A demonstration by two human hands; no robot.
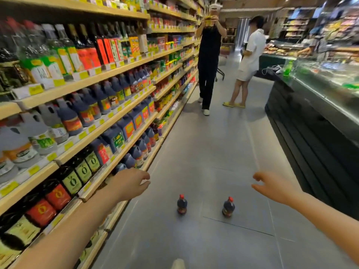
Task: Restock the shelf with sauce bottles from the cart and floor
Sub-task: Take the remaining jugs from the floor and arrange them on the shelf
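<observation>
- Left hand [130,182], lower centre-left of the frame: reaching forward on an outstretched bare arm, fingers loosely curved, nothing held, touching nothing.
- Right hand [272,186], lower centre-right: likewise extended, fingers relaxed and slightly bent, thumb apart, nothing held.
- Left bottle [182,204], bottom centre: small, dark sauce, red cap, upright on the grey floor [213,144], below and between the two hands, clear of both.
- Right bottle [228,207], bottom centre, just right of the first: same kind, upright, standing apart from its twin and near a seam in the floor tiles.
- Shelf unit [108,121], filling the left half of the frame: light wooden boards running away toward the upper centre, yellow price tags along the edges.
- Tall bottles [85,45], upper left: dark contents, orange, red and green labels, packed in a row.
- Jugs [108,98], middle left: dark, handled, several rows deep on the middle and lower boards; paler jugs further left.
- Person in black [208,61], upper centre: standing in the aisle, hands raised holding something yellow.
- Person in white [248,59], just right of the first: standing side-on at the counter [310,105].
- Counter, right side of the frame: dark front, glass top; contents blurred, not identifiable.
- Green bottle [288,68], upper right: standing on the counter's near end.
</observation>
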